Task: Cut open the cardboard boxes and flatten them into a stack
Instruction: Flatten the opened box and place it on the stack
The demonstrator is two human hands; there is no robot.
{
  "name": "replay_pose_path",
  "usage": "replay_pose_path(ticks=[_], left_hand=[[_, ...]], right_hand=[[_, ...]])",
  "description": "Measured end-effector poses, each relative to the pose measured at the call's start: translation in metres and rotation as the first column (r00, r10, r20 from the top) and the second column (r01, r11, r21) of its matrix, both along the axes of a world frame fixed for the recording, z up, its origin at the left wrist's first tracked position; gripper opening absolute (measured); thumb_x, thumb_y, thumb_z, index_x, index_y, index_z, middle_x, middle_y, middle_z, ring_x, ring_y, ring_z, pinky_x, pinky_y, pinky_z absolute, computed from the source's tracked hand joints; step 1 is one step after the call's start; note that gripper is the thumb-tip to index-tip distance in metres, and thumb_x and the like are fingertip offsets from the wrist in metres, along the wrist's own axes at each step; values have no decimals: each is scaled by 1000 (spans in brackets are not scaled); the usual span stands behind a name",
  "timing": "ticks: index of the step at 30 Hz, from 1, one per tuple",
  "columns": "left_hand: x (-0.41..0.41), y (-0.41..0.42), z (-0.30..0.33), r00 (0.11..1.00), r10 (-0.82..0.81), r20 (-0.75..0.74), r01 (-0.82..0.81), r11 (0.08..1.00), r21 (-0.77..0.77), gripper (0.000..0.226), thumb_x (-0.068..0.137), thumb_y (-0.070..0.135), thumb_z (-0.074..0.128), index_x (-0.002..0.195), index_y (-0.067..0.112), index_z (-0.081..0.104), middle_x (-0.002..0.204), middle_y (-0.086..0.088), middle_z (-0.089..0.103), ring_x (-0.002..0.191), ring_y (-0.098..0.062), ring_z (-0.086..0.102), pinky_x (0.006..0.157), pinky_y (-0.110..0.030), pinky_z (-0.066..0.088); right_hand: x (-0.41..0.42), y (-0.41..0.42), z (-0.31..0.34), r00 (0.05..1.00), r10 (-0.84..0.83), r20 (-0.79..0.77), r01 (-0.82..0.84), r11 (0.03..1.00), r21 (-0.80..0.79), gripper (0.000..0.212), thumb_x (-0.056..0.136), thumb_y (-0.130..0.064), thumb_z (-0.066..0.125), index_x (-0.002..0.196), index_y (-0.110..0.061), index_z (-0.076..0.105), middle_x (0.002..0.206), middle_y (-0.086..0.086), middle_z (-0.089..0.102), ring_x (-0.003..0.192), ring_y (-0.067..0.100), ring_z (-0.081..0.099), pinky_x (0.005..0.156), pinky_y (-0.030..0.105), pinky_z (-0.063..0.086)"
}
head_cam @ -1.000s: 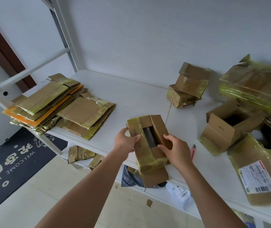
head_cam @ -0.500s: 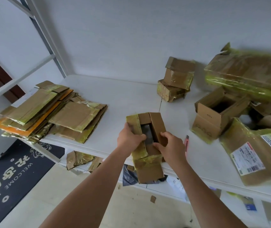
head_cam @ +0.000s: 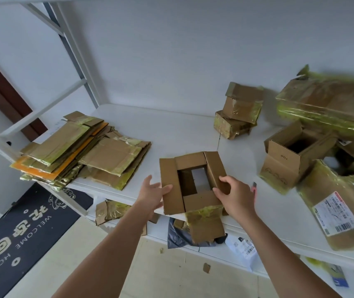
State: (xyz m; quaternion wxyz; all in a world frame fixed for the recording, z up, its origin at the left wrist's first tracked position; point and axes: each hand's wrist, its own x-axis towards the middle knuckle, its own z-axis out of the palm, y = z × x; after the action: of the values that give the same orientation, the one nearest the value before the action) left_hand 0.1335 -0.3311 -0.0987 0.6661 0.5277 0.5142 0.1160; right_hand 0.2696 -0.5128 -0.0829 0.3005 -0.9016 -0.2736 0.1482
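Note:
A small cardboard box [head_cam: 193, 183], open at both ends with its flaps spread out, stands at the front edge of the white shelf [head_cam: 171, 130]. My left hand [head_cam: 153, 193] grips its left flap, thumb on top. My right hand [head_cam: 234, 194] holds its right flap. One flap with yellow-green tape hangs down over the shelf edge. The stack of flattened boxes [head_cam: 81, 149] lies at the shelf's left end. A red-handled cutter [head_cam: 254, 188] lies on the shelf just behind my right hand, mostly hidden.
Two small taped boxes [head_cam: 238, 112] are piled at the back. An open box [head_cam: 288, 155] stands to the right, with larger taped parcels [head_cam: 331, 108] and a labelled parcel [head_cam: 337, 209] beyond. Scraps lie on a lower shelf. A dark welcome mat [head_cam: 21, 229] covers the floor at left.
The box's flaps have been spread wide, so I look straight through it. My left hand shifted from the top flap to the left flap. The view swung a little.

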Motion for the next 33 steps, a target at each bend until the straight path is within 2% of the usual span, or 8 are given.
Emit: replay_pose_path(ticks=[4,9,14,16,19,26,30,33], left_hand=[[4,5,11,909,-196,-368,370,785,498,112,75,26,85,157,26,8,161,-4,10,148,-31,16,118,-52,27],[-9,4,12,722,4,-692,585,531,613,112,80,59,70,157,19,0,163,-17,-11,149,-35,-17,118,-55,-10],[-17,10,3,739,26,-673,590,459,665,100,84,61,64,156,15,11,155,-7,35,150,-26,20,117,-51,-11],[-18,7,-4,832,-103,-545,500,564,657,87,85,47,71,151,17,23,129,-4,59,124,-24,55,118,-50,28],[-18,-5,-5,866,-196,-460,467,643,607,80,86,29,73,151,20,27,101,0,65,87,-16,63,75,-32,58],[-4,-14,6,841,-232,-489,512,633,581,78,87,28,71,152,19,28,112,-4,67,93,-19,63,70,-29,55],[1,-18,11,840,-268,-471,520,646,560,69,86,28,72,145,20,38,112,-1,66,86,-14,60,55,-14,40],[2,-22,10,851,-277,-446,504,668,547,67,86,29,73,144,21,41,117,-1,64,89,-14,59,56,-13,40]], right_hand=[[0,14,11,982,135,129,-136,991,0,46,92,-28,68,135,-18,55,130,1,64,117,19,62,97,27,46],[5,36,39,828,439,349,-399,898,-183,45,94,-24,65,137,-19,51,155,-2,39,121,19,60,101,29,46],[12,46,60,575,610,545,-546,782,-300,45,93,-13,65,136,-14,53,158,1,33,129,20,52,106,31,45],[14,47,52,533,607,590,-558,776,-295,46,85,-6,73,129,-11,60,151,4,45,124,23,58,102,34,49],[22,41,28,598,521,609,-521,830,-199,49,73,10,77,118,-9,68,140,6,57,121,27,61,96,45,55],[-2,9,-6,755,71,652,-223,963,153,49,89,-17,68,136,-11,57,158,12,32,147,32,26,117,50,26],[-20,-1,-22,934,-202,293,41,879,474,83,81,-24,78,148,-1,35,157,18,32,143,31,35,110,2,13],[-15,2,-31,986,-143,81,87,873,480,105,75,-31,83,155,-9,18,160,10,25,147,22,27,111,9,19]])
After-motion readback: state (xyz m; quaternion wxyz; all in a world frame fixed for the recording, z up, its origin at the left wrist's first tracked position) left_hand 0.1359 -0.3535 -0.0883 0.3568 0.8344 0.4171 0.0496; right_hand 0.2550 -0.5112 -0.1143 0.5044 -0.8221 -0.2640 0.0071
